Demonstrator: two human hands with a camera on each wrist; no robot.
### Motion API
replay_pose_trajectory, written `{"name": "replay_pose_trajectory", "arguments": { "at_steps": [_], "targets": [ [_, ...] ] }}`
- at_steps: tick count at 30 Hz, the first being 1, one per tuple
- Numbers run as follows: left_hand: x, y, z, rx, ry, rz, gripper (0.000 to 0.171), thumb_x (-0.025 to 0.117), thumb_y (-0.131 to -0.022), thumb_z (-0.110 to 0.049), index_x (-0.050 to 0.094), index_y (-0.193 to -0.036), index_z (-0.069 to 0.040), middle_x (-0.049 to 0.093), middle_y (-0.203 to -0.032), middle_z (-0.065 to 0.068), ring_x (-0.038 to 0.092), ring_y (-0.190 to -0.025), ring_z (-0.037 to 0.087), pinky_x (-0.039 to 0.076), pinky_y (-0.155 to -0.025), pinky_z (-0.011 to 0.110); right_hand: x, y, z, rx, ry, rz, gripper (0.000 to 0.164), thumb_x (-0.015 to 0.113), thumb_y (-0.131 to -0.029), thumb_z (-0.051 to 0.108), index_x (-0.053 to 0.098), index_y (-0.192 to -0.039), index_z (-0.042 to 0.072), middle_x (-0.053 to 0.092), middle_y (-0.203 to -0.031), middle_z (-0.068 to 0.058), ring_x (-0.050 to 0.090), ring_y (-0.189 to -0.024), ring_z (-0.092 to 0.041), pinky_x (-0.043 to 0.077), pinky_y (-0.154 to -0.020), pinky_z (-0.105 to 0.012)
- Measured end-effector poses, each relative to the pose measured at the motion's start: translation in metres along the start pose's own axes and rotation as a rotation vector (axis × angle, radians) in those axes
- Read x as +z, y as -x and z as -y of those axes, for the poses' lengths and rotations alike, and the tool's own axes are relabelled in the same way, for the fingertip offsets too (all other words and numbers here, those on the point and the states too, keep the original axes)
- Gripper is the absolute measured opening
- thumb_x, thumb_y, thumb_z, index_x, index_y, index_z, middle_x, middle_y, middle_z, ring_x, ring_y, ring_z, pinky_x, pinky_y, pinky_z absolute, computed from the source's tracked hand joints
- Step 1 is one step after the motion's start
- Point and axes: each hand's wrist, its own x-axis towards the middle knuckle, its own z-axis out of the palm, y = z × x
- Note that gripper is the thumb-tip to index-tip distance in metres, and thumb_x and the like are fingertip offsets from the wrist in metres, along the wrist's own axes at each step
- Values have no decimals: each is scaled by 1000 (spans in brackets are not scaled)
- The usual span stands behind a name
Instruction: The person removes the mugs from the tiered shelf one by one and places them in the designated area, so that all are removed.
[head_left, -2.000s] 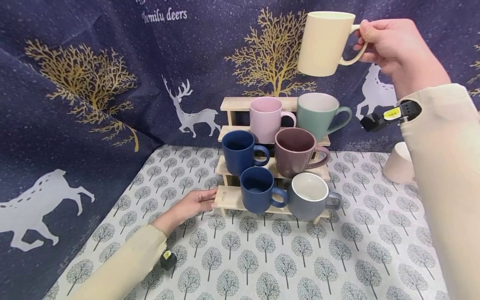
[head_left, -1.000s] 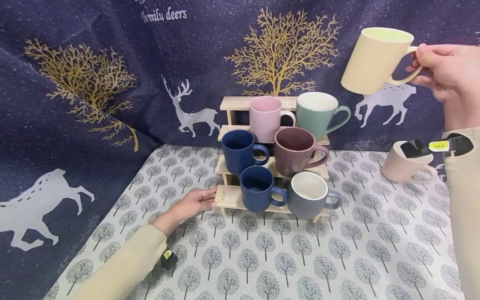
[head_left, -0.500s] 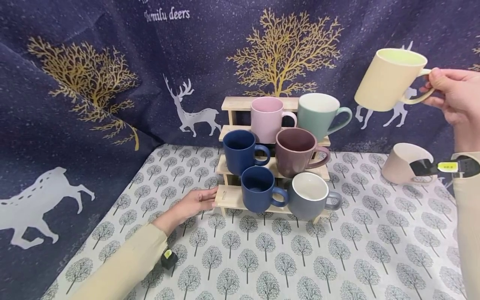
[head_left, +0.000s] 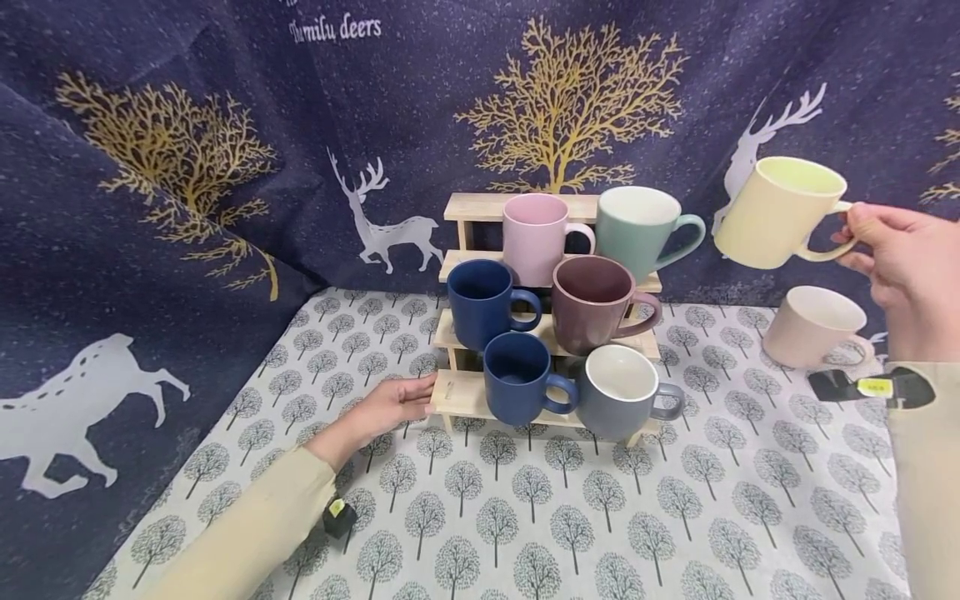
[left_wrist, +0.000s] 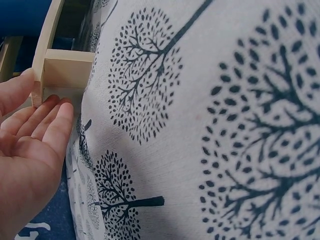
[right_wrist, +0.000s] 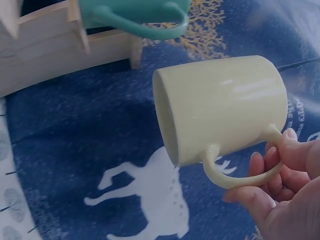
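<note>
My right hand pinches the handle of a pale yellow mug, tilted in the air to the right of a stepped wooden rack. In the right wrist view the thumb and fingers close round the handle of this mug. At the rack's lower left end, my left hand holds the lowest shelf. The left wrist view shows the thumb on one face of the shelf end and the fingers on the other. Below the yellow mug, a beige mug stands on the cloth.
On the rack stand a pink mug, a green mug, a maroon mug, two blue mugs, upper and lower, and a grey mug. The top shelf rises behind them. A dark blue deer-print cloth hangs behind.
The yellow mug has moved right and then down in my right hand, from above the rack to above the beige mug. My left hand stays at the rack's end.
</note>
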Motion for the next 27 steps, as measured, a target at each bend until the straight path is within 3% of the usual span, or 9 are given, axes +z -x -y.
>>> {"name": "replay_pose_trajectory", "arguments": {
  "at_steps": [5, 9, 17, 21, 27],
  "targets": [
    [0, 0, 0, 8, -8, 1, 67, 63, -96, -4, 32, -154, 6, 41, -156, 27, 47, -143, 44, 49, -116, 38, -10, 10, -14, 46, 83, -73, 23, 69, -95, 22, 77, -73, 23, 65, -63, 11, 58, -67, 0, 46, -47, -7],
    [1, 0, 0, 10, -5, 6, 67, 63, -96, -4, 32, -154, 6, 41, -155, 28, 47, -143, 45, 50, -116, 38, -16, 11, -23, 76, 87, -118, 21, 71, -94, 21, 78, -74, 23, 66, -65, 12, 54, -82, -2, 48, -52, -8],
    [1, -1, -3, -18, -4, 2, 66, 62, -97, -4, 31, -155, 4, 42, -156, 27, 48, -143, 44, 51, -114, 36, -26, 13, -36, 91, 67, -120, 19, 72, -93, 19, 78, -74, 22, 67, -64, 10, 58, -64, -1, 51, -48, -12],
    [1, -2, -4, -10, -9, 5, 67, 62, -97, -4, 31, -155, 4, 41, -156, 28, 48, -143, 44, 51, -114, 36, -26, 14, -45, 91, 114, -139, 25, 69, -96, 19, 76, -72, 25, 65, -64, 13, 57, -66, 2, 51, -49, -8],
    [0, -2, -3, -9, -17, -3, 66, 63, -96, -3, 32, -154, 4, 42, -155, 28, 49, -142, 44, 52, -114, 36, -29, 18, -61, 159, 133, -119, 30, 66, -98, 16, 75, -72, 26, 66, -65, 15, 59, -69, 4, 51, -53, -6]
  ]
}}
